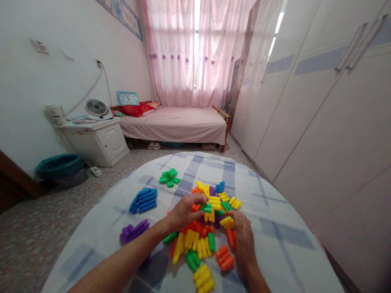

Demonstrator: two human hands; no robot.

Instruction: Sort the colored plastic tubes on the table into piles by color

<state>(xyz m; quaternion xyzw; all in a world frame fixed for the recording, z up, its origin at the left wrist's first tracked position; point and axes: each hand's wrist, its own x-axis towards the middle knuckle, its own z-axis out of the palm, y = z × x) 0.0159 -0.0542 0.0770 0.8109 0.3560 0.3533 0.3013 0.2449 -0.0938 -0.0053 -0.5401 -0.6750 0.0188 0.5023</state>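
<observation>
Just above the middle of a heap of plastic toy building blocks, my left hand [185, 211] pinches a green block [206, 208] between thumb and fingers. My right hand [243, 232] lies at the heap's right edge, its fingers loosely bent and apart beside a yellow block [227, 222]. An orange-red block [230, 239] sits under or beside that hand, partly covered. The heap mixes yellow, orange, green, purple and blue tube-shaped pieces. Nearer to me are a loose orange block [225, 258] and a yellow block [203, 278].
Left of the heap lie separate groups of green blocks [170, 177], blue blocks [143, 200] and purple blocks [134, 231]. A checked cloth covers the round table [275, 244]. Beyond are a bed [177, 122], a white cabinet [105, 142] with a fan, and wardrobes [305, 122] on the right.
</observation>
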